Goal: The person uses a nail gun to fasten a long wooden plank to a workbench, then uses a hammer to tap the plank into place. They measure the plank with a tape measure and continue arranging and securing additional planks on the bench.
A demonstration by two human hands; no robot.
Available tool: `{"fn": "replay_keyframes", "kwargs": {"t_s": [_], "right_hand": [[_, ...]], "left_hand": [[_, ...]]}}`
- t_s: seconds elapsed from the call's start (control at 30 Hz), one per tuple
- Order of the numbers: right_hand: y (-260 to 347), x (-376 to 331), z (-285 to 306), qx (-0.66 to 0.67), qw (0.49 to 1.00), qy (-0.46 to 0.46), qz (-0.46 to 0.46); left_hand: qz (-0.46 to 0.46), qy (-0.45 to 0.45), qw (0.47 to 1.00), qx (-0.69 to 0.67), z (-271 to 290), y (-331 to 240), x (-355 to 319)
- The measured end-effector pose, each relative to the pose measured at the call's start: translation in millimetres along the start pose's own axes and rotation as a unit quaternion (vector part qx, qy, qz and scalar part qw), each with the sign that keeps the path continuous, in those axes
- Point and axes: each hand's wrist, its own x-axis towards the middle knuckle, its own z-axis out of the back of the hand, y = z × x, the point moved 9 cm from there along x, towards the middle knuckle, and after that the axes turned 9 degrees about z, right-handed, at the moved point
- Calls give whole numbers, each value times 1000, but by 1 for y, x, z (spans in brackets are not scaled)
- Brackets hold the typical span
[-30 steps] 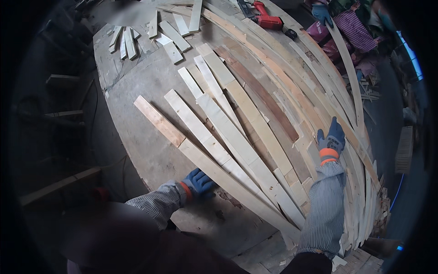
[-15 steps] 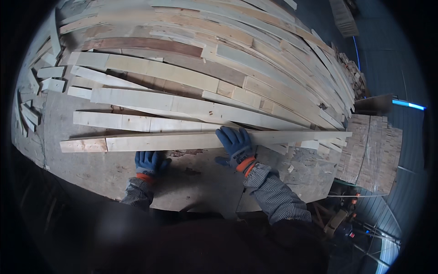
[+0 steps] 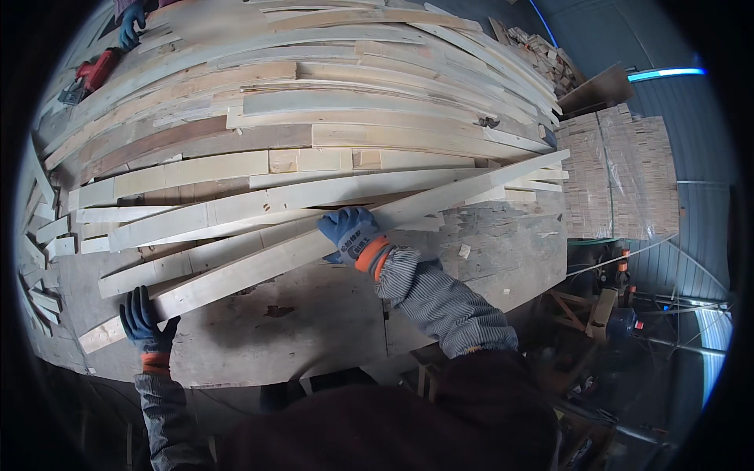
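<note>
A long pale wooden board (image 3: 267,263) lies at a slant, its near end low at the left and its far end raised toward the right. My right hand (image 3: 351,234), in a blue glove with an orange cuff, is closed around its middle. Close to the board's left end is my left hand (image 3: 148,322), gloved alike, its fingers across the board and its thumb by the near edge. Just beyond lie more wooden boards (image 3: 314,190), loosely fanned over the worn tabletop (image 3: 330,314).
Short wood offcuts (image 3: 53,229) lie along the left edge. At the far left is a red tool (image 3: 96,72), near another person's gloved hand (image 3: 132,27). A wrapped stack of wood blocks (image 3: 620,177) stands at the right, with a blue bottle (image 3: 622,323) below.
The board has swung, its left end coming nearer and its right end going farther. My left hand has moved left onto it; my right hand stays gripping. The view has shifted.
</note>
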Motion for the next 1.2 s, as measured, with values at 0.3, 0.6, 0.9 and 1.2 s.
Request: {"fn": "replay_keyframes", "kwargs": {"t_s": [0.3,0.6,0.9,1.2], "right_hand": [[21,1,33,63,997,46,2],[-15,17,60,51,997,50,-29],[-72,66,92,62,996,6,-64],[-123,119,78,59,993,-10,-106]], "left_hand": [[-72,-59,995,24,2,50,22],[-70,-30,997,15,-21,53,79],[-86,-10,995,48,-46,80,177],[9,45,992,119,-93,64,239]]}}
